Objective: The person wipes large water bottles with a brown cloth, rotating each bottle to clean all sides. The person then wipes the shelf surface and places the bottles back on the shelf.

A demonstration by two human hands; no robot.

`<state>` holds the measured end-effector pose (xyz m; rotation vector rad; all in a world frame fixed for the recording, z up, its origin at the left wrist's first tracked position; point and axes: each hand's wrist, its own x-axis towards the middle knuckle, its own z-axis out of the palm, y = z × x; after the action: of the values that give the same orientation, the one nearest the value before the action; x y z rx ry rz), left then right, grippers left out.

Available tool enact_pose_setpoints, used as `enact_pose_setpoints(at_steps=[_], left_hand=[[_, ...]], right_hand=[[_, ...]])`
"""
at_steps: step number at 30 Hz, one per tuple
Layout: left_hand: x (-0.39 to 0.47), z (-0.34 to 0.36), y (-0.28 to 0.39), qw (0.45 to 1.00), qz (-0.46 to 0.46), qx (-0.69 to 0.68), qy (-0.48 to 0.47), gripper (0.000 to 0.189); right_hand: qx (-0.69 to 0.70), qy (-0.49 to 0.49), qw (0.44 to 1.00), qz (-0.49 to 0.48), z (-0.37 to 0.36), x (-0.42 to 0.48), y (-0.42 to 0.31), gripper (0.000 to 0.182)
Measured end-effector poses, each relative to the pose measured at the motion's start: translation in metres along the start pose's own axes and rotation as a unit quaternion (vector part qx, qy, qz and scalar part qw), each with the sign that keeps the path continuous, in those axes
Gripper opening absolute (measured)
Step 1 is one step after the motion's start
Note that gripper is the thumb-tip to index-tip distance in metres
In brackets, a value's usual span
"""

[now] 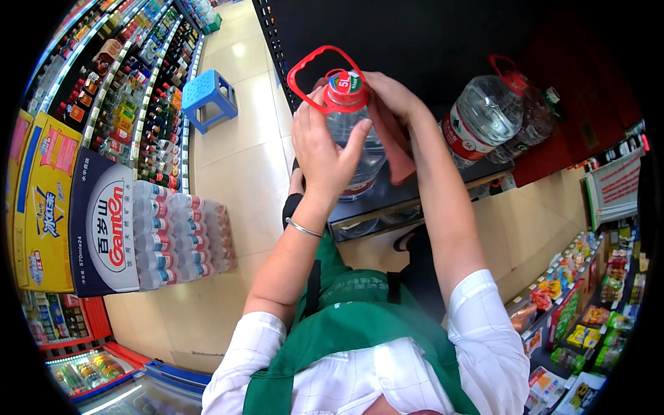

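A large clear plastic water bottle with a red cap and a raised red carrying handle stands on a dark shelf in front of me. My left hand lies against its neck and upper side, thumb spread across the front. My right hand is behind the neck at the right, its fingers partly hidden by the bottle. A pink cloth hangs from my right hand along the bottle's side. Further right on the shelf stands a second large water bottle with a red handle, and another bottle beside it.
A blue plastic stool stands on the tiled floor at the upper left. Shrink-wrapped water bottles and drink cartons are stacked at the left, before shelves of bottles. Packaged snacks fill racks at the lower right.
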<state>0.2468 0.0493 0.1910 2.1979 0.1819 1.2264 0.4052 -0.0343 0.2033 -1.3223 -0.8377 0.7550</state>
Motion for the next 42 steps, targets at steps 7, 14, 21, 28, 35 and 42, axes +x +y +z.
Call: enact_pose_setpoints(at_steps=[7,14,21,28,35,42], left_hand=[[0.004,0.003,0.001,1.0,0.012,0.022,-0.015,0.08],[0.004,0.01,0.0,0.999,0.023,0.025,0.009,0.079],[-0.001,0.012,0.002,1.0,0.015,0.014,0.019,0.072],[-0.002,0.014,-0.009,0.999,0.007,0.025,0.031,0.061],[-0.002,0.016,0.004,0.999,0.018,0.015,0.034,0.051],[-0.001,0.015,0.0,0.999,0.008,0.01,0.029,0.054]], right_hand=[[0.065,0.03,0.99,0.125,-0.012,0.028,0.013,0.03],[0.336,0.126,0.933,0.012,0.039,-0.078,0.036,0.034],[0.421,0.15,0.888,-0.103,0.088,-0.108,0.03,0.041],[-0.338,0.355,0.823,-0.289,0.055,-0.05,0.03,0.032],[0.025,0.181,0.983,-0.01,-0.005,-0.026,0.026,0.042],[0.274,0.185,0.934,-0.132,0.059,-0.094,0.109,0.045]])
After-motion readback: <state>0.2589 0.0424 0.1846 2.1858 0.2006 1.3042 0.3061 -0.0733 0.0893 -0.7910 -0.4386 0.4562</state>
